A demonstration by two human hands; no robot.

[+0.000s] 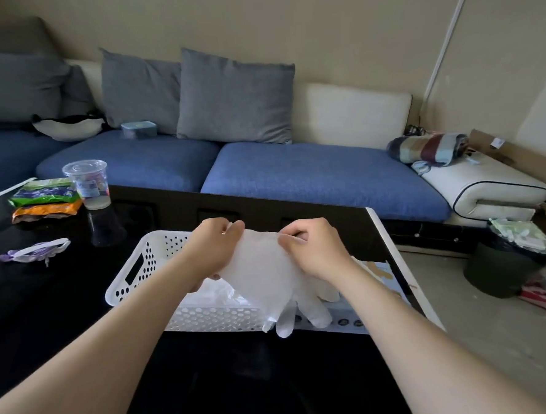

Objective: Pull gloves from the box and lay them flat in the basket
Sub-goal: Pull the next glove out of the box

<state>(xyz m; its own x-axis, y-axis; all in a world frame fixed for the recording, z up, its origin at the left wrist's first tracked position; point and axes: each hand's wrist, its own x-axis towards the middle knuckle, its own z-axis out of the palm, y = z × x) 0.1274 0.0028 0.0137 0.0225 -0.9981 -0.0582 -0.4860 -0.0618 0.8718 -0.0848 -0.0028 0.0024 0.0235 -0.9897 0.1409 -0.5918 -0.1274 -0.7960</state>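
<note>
White glove [269,280] stretched between both hands – cuff pinched, above basket [132,273].

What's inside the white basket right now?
Pale crumpled glove material lies inside the basket. The held glove, left hand and right hand cover the rest of its floor.

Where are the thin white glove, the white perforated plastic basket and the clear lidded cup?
Thin white glove [259,268], head view: its stretched palm.
White perforated plastic basket [208,318], head view: its near wall.
Clear lidded plastic cup [86,186], head view: its side wall.
</note>
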